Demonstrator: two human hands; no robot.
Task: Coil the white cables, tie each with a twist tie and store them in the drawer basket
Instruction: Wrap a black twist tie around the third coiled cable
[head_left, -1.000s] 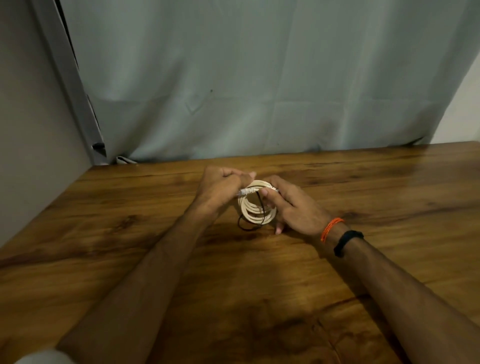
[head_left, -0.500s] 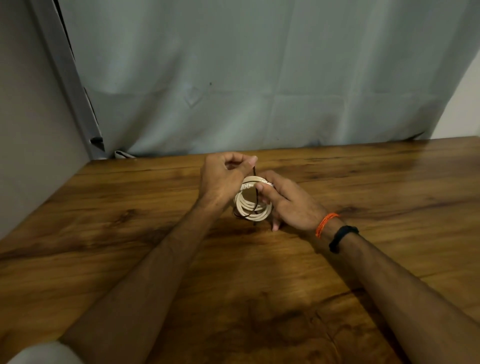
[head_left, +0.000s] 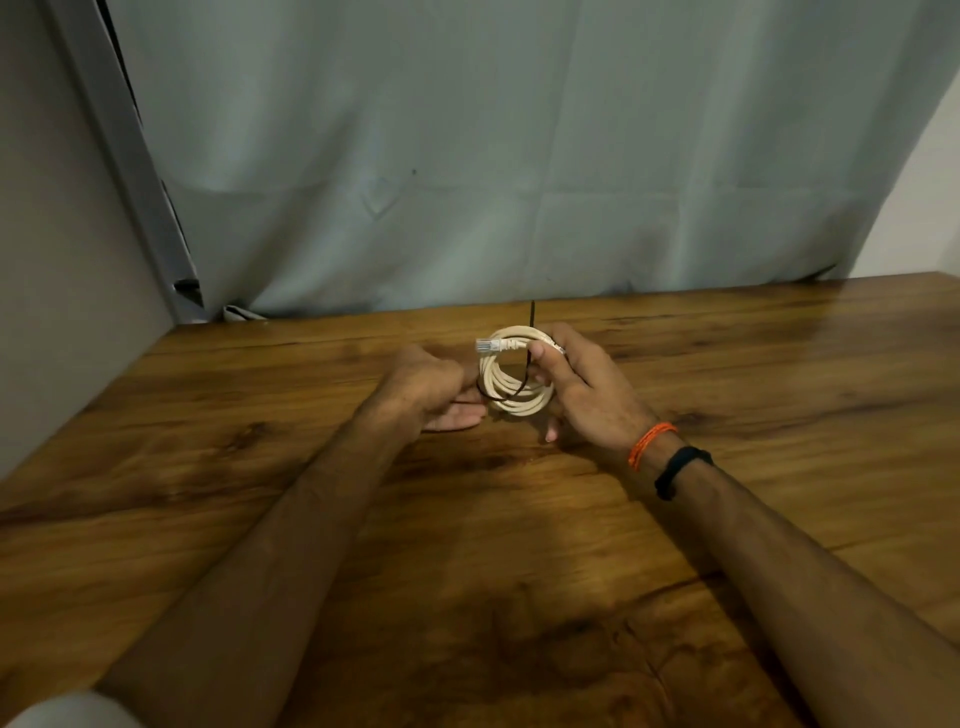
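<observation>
Held upright just above the wooden surface, near its far edge: a coiled white cable, several loops stacked into a ring, with a clear plug jutting left from the top. Gripped by the right hand, thumb pressed on the near face of the coil close to the plug, other fingers curled round the far and lower side. Threaded through the ring, a thin dark twist tie: one end standing up past the top of the coil, the rest running down through the opening and curving left under the lower loops. Left hand just beside the coil on its left, fingers loosely bent and lying near the tie's lower end; hard to tell whether that end is pinched or only touched. On the right wrist, an orange thread band and a black band. Behind the surface, a pale grey-green curtain hanging down to its back edge, a plain wall at left.
</observation>
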